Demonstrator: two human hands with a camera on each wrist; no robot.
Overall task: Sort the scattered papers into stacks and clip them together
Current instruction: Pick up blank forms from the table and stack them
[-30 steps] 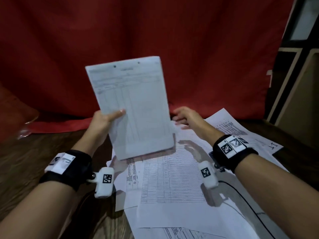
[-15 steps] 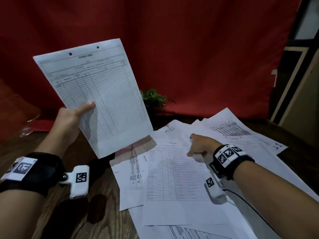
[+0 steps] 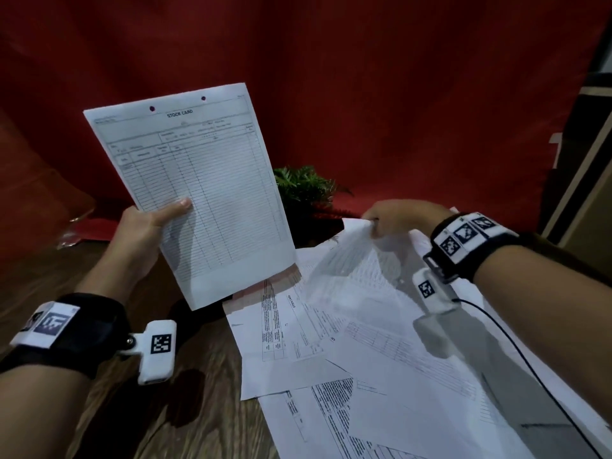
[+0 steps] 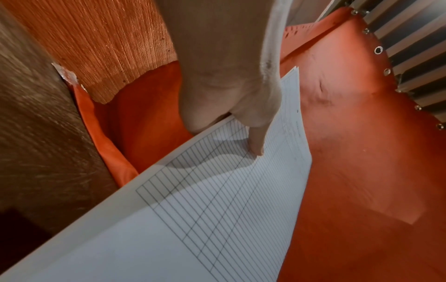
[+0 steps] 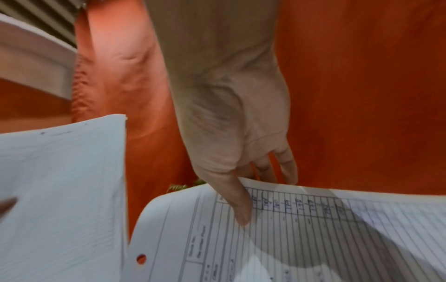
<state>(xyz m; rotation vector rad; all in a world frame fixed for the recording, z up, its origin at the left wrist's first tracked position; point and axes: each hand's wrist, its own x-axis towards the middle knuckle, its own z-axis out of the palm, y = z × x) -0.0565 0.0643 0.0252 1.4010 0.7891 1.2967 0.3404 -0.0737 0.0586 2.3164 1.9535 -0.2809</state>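
My left hand (image 3: 145, 233) holds a thin stack of ruled "stock card" sheets (image 3: 198, 187) upright above the table, thumb pressed on the front (image 4: 255, 145), fingers hidden behind. My right hand (image 3: 397, 217) pinches the edge of another ruled sheet (image 3: 351, 260) and lifts it off the pile, blurred by motion; in the right wrist view the thumb (image 5: 239, 206) lies on that sheet (image 5: 313, 238) with the fingers under it. Several more printed papers (image 3: 364, 376) lie scattered and overlapping on the wooden table (image 3: 205, 409). No clip is visible.
A small green plant (image 3: 304, 183) stands at the back behind the papers. A red cloth backdrop (image 3: 364, 94) hangs behind the table. A wooden cabinet frame (image 3: 583, 167) stands at the right. A black cable (image 3: 530, 366) trails from my right wrist over the papers.
The left hand swung its stack out to the left, then back toward the centre. The right hand went from resting on the pile to pinching a sheet and raising it.
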